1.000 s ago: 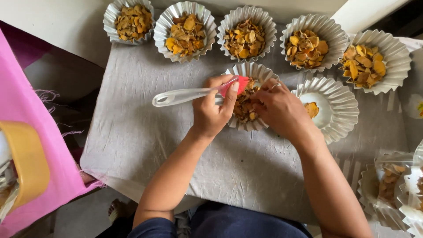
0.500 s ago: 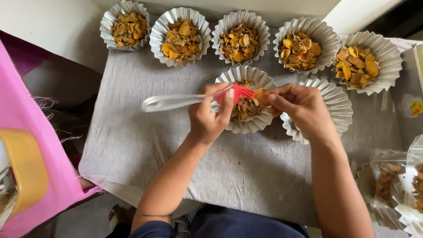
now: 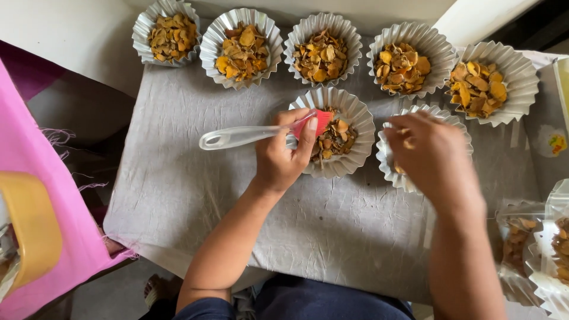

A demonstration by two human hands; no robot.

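— So, what has the person got in the left hand (image 3: 283, 155)?

— A pastry brush (image 3: 261, 133): clear handle, red bristles. The fingers are closed round the handle near the bristle end, and the handle sticks out to the left, lying nearly level. The red tip rests at the rim of a fluted foil cup (image 3: 342, 137) that sits on the grey cloth (image 3: 195, 178), right in front of the person.

— And in that cup?

— Dried yellow-brown chips (image 3: 335, 137), piled toward the side away from the brush.

— The right hand (image 3: 431, 155)?

— It's blurred. It hovers over a second foil cup (image 3: 396, 172) just to the right of the first, fingers curled downward over it. A small yellow bit shows by the fingertips, but whether it's pinched I cannot tell.

— Anything else on the table?

— Five more fluted cups in a row along the far edge, each heaped with the same chips: the leftmost (image 3: 168, 34), then three (image 3: 241, 47), (image 3: 323, 50), (image 3: 411, 59), and one at the far right (image 3: 489, 82). At the right edge there are more cups (image 3: 548, 255), only partly in view. On the left hangs a pink cloth (image 3: 35, 195), with a yellow handle-shaped thing (image 3: 29, 231) in front of it.
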